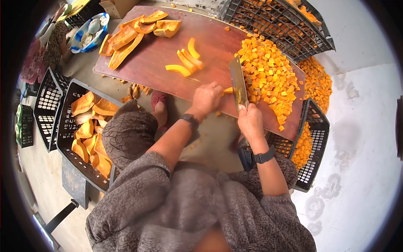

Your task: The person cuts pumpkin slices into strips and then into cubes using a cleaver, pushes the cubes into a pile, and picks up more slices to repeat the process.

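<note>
My right hand (250, 119) grips the handle of a cleaver (238, 82), whose broad blade stands on edge over the red board (210, 46). Close to the blade's left side, my left hand (207, 99) has its fingers bent around a pumpkin strip (227, 90); only the strip's end shows. Just beyond that hand lie several loose pumpkin strips (189, 61). Against the blade's right side spreads a heap of diced pumpkin (268, 75). Larger pumpkin wedges (126, 38) are piled at the board's far left.
A black crate (63, 138) of pumpkin pieces stands at left, and another crate (321, 138) holding cubes is at right. A tilted black crate (277, 25) sits behind the heap. More cubes (315, 82) lie by the wall. A person's patterned sleeve (56, 40) appears far left, near a blue-white basin (90, 33).
</note>
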`<state>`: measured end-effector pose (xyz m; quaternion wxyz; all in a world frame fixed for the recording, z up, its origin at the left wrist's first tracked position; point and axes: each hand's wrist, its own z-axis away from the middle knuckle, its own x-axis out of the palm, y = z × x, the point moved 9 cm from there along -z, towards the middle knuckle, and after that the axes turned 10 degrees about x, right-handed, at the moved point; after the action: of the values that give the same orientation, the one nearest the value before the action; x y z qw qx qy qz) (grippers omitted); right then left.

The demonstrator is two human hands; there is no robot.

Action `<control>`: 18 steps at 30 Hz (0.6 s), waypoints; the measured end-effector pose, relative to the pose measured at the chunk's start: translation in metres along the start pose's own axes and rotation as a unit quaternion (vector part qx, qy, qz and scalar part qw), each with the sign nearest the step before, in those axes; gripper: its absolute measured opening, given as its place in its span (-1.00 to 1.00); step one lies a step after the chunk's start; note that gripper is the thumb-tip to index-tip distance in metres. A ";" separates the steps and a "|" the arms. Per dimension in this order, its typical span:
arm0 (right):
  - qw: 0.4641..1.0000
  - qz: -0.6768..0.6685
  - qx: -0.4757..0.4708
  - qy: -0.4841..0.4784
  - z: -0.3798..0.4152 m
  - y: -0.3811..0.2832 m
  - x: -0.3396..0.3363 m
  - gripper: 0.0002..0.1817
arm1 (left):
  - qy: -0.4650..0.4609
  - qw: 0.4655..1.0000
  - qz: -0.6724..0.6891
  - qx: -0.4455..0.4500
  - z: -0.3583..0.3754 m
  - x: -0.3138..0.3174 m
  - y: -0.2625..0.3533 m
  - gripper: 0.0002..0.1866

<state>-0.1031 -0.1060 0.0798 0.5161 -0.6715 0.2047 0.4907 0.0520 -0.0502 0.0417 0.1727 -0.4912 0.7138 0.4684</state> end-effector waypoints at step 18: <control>0.999 -0.026 0.047 -0.002 -0.065 0.016 0.027 -0.66 | 0.024 0.999 0.000 0.030 0.000 -0.003 0.000 -0.98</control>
<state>-0.0746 -0.1641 0.0470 0.5601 -0.6508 0.2088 0.4681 0.0531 -0.0486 0.0442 0.1696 -0.4969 0.7317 0.4346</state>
